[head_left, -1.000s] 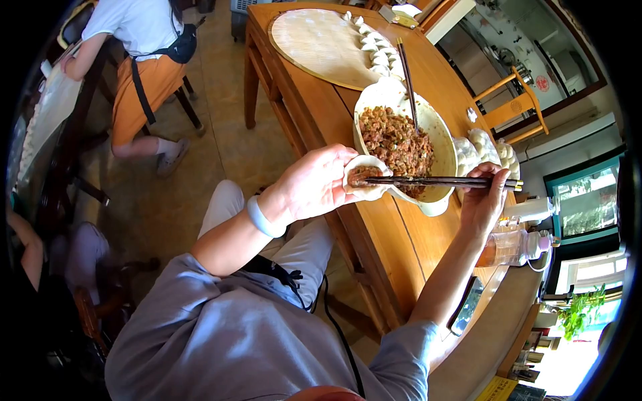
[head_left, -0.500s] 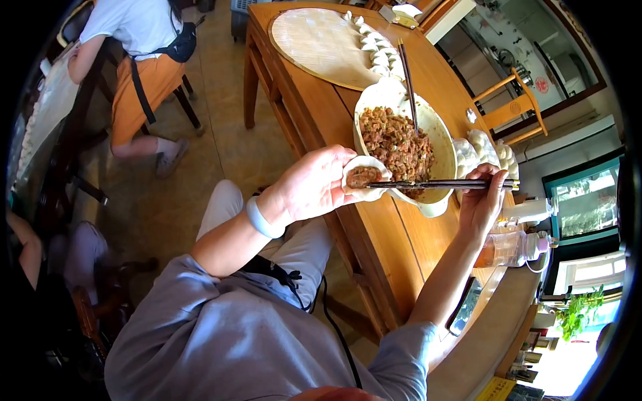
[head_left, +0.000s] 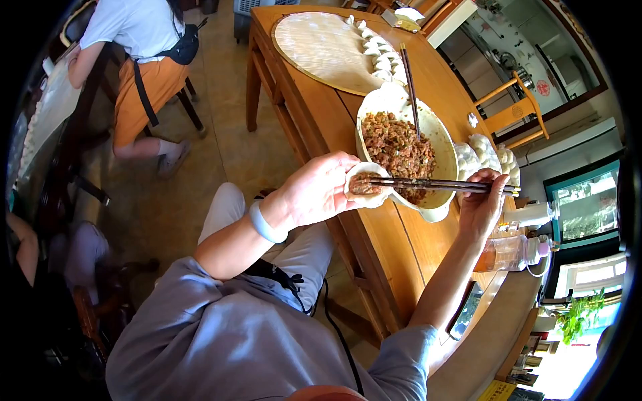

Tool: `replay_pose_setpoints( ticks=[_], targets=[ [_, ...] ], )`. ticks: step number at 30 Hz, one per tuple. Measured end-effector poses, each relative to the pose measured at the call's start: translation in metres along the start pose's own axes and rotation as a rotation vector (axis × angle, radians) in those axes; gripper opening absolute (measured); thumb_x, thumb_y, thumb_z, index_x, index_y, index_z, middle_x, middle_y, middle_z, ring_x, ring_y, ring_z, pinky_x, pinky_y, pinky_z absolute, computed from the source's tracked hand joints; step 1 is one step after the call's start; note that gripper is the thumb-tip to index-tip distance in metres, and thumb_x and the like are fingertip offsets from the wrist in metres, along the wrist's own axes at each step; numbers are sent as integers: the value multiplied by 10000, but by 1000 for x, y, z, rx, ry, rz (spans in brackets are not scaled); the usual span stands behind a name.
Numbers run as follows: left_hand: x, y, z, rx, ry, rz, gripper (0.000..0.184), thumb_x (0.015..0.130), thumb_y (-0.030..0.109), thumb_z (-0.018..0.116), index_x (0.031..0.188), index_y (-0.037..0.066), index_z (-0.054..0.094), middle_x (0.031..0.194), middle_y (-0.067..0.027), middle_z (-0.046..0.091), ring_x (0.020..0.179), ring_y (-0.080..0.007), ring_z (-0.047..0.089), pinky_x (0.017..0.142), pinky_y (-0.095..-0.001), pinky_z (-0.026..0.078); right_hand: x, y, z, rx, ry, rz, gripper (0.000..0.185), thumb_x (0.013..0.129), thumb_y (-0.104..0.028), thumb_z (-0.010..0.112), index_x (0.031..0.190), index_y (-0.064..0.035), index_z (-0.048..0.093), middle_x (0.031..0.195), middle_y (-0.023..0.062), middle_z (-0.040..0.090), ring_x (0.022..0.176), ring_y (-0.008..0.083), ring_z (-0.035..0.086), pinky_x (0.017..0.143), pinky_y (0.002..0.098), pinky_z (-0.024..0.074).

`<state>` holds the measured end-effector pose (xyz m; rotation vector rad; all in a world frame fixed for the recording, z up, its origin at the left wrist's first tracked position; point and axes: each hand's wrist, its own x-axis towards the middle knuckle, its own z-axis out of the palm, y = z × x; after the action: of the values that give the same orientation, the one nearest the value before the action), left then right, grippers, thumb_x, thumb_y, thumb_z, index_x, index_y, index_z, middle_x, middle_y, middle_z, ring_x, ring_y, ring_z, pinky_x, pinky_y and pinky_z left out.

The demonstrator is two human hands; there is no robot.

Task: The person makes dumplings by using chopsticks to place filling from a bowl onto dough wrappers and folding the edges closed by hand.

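My left hand (head_left: 319,188) holds a round dumpling wrapper (head_left: 375,198) by its edge, fingers closed on it. A lump of meat filling (head_left: 362,182) lies on the wrapper. In my right hand (head_left: 483,202) is a pair of dark chopsticks (head_left: 438,184), their tips touching the filling. Just beyond both hands stands a white oval bowl (head_left: 444,160) with more minced filling (head_left: 398,148) in it. A second pair of chopsticks (head_left: 410,90) leans in this bowl, tips in the meat.
A round woven tray (head_left: 321,50) bears a row of folded dumplings (head_left: 381,59) along its right side. Plastic bags (head_left: 483,151), a bottle of amber liquid (head_left: 503,254) and a phone (head_left: 465,310) lie toward the table's right. Another person (head_left: 144,60) leans on a table at left.
The chopstick tips have shifted slightly over the filling on the wrapper. Both hands stay nearly in place; the whole view has moved a little.
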<state>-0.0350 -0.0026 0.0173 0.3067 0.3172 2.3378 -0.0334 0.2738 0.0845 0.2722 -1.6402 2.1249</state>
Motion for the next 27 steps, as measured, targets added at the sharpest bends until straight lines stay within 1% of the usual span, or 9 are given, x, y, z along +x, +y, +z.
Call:
replay_pose_setpoints(
  ticks=[3, 5, 11, 12, 15, 16, 19, 24, 27],
  targets=[
    [1, -1, -2, 5, 27, -7, 378, 924, 205, 343, 1127, -98, 444, 1172, -214, 504, 1056, -306, 539, 961, -415, 416, -5, -3, 13, -46, 43, 17, 360, 939, -345, 427, 876, -11, 542, 750, 90, 568, 624, 141, 555, 504, 237, 468],
    [0, -2, 0, -2, 49, 12, 384, 924, 201, 344, 1139, -104, 435, 1163, -222, 508, 1050, -308, 542, 967, -413, 411, 0, 1, 5, -85, -8, 14, 361, 935, -347, 435, 872, -8, 544, 741, 88, 569, 637, 141, 564, 503, 236, 474],
    [-1, -1, -3, -2, 25, 23, 383, 923, 199, 353, 1138, -110, 428, 1144, -224, 517, 1041, -311, 546, 977, -401, 403, 2, 9, 2, -9, 69, 67, 368, 925, -356, 453, 861, -6, 546, 724, 85, 574, 593, 139, 556, 489, 228, 463],
    [-2, 0, -1, -6, 16, 23, 383, 923, 203, 355, 1135, -108, 431, 1139, -222, 520, 1040, -309, 547, 975, -400, 404, 3, 10, 4, -62, 100, 88, 364, 923, -357, 459, 859, -10, 549, 725, 83, 578, 574, 139, 552, 486, 223, 462],
    [-5, 1, 1, -9, 6, 26, 388, 921, 214, 363, 1131, -104, 438, 1128, -218, 529, 1039, -302, 548, 968, -395, 408, 2, 5, 4, -52, 34, 83, 364, 923, -356, 459, 863, -10, 551, 731, 82, 581, 583, 138, 552, 487, 225, 460],
    [-5, 1, -1, -2, 9, 31, 393, 921, 219, 366, 1133, -104, 437, 1127, -217, 530, 1038, -300, 549, 965, -394, 411, 2, 7, 5, -20, 97, 73, 362, 927, -353, 453, 866, -9, 551, 746, 82, 583, 599, 136, 553, 487, 223, 454],
    [-4, -1, -4, 1, 27, 44, 401, 919, 229, 373, 1135, -101, 440, 1130, -212, 533, 1039, -299, 551, 956, -392, 418, 0, 9, 4, -12, -4, 141, 351, 931, -348, 445, 864, -20, 550, 765, 79, 583, 633, 135, 560, 488, 226, 461],
    [-1, 0, -5, 20, 29, 44, 389, 914, 228, 375, 1126, -87, 460, 1150, -207, 530, 1047, -309, 551, 957, -397, 421, -2, 7, 8, 65, 21, 77, 355, 936, -339, 435, 866, -10, 549, 781, 81, 580, 660, 148, 567, 499, 240, 467],
    [-2, -1, -5, 33, 38, 51, 371, 920, 219, 367, 1111, -81, 472, 1153, -205, 528, 1056, -311, 545, 960, -402, 419, -4, 8, 12, -55, 14, 83, 336, 929, -328, 459, 869, -7, 535, 763, 102, 583, 614, 159, 569, 469, 241, 455]
  ],
)
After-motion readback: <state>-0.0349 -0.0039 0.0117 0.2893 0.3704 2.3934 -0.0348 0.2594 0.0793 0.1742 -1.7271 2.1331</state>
